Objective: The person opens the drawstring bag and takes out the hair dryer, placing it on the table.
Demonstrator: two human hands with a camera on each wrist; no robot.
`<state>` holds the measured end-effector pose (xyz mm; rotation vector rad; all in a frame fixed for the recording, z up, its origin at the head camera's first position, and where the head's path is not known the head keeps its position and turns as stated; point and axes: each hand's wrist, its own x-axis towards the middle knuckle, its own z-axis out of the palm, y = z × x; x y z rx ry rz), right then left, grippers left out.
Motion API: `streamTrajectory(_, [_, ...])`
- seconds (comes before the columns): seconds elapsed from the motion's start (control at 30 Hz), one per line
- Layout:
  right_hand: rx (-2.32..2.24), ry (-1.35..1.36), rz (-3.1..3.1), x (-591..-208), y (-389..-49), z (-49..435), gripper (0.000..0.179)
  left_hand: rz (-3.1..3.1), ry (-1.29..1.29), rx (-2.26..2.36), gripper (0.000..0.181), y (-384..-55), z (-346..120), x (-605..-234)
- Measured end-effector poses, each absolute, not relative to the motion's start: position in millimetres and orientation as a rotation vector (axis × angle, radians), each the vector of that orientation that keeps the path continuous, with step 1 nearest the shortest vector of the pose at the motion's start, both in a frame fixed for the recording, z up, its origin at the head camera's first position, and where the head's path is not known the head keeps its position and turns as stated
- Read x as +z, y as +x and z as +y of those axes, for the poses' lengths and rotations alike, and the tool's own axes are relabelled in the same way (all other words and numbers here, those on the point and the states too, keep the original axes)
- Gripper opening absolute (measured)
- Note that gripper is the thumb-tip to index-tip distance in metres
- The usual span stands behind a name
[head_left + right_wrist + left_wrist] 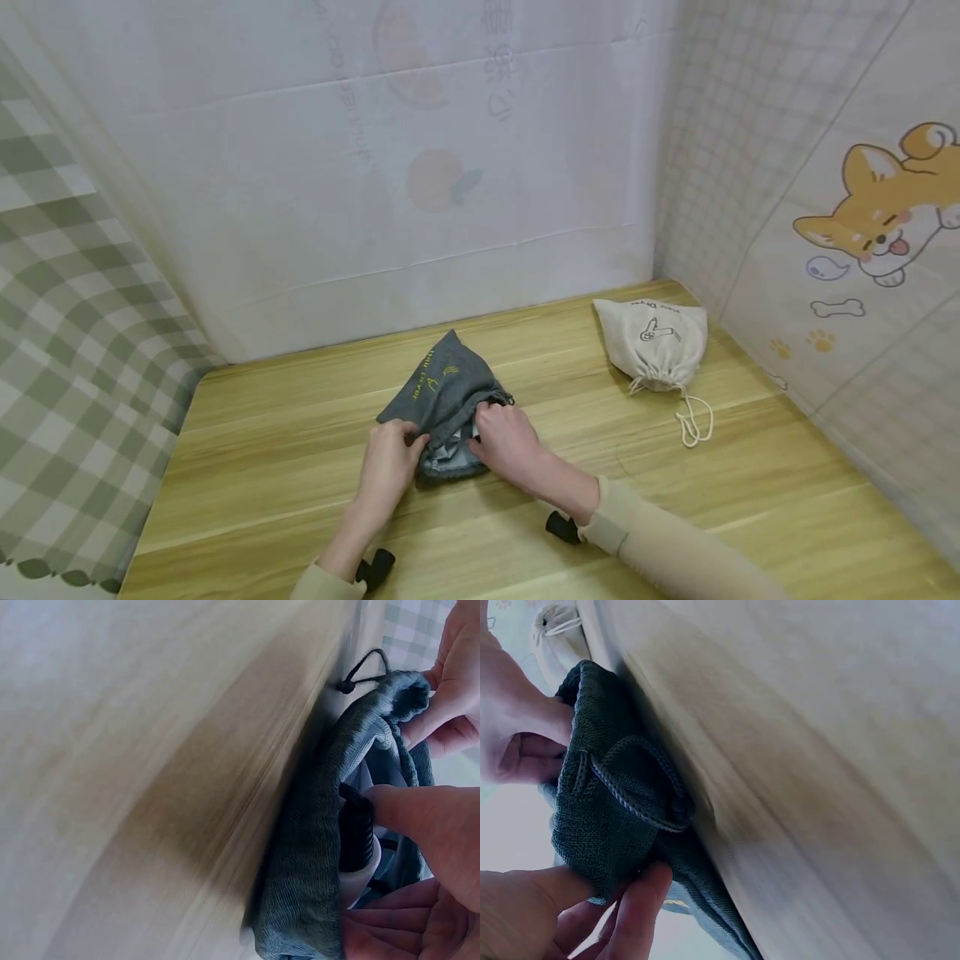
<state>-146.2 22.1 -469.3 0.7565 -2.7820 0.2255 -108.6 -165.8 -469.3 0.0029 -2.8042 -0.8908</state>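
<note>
A dark grey drawstring bag (453,379) with yellow lettering lies on the table, its mouth turned toward me. My left hand (387,467) pinches the left edge of that mouth between thumb and fingers. At the right side, my right hand (510,442) reaches into the opening; its fingertips are hidden in the cloth, and I cannot tell what they grip. The right wrist view shows its thumb (405,810) against a black ribbed cord sleeve (356,836) on a white object (360,881) inside the bag. A looped drawstring (622,799) hangs from the rim.
A cream drawstring bag (652,342) printed with a hair dryer lies at the back right, its white cord (697,425) trailing forward. The wooden table (300,417) meets a white cloth wall (300,208) behind. Checked cloth (67,333) hangs on the left.
</note>
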Motion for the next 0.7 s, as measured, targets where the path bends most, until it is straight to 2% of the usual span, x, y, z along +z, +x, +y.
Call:
streamTrajectory(0.17, [0.308, 0.724, -2.747, -471.3, -151.6, 21.8, 0.026, -2.813, 0.024, -0.876, 0.024, -110.1, -163.4, -467.5])
streamTrajectory(0.3, [0.412, 0.719, -2.759, -466.6, -155.8, 26.7, 0.022, -2.807, 0.040, -0.856, 0.023, -112.2, -165.2, -469.6])
streamTrajectory(0.53, [0.721, 0.720, -2.768, -460.0, -159.9, 41.1, 0.036, -2.778, 0.071, -0.804, 0.020, -116.0, -168.2, -466.5])
streamTrajectory(0.7, [0.750, 0.662, -2.741, -461.8, -164.6, 44.3, 0.030, -2.771, 0.108, -0.964, 0.014, -114.2, -166.2, -464.9])
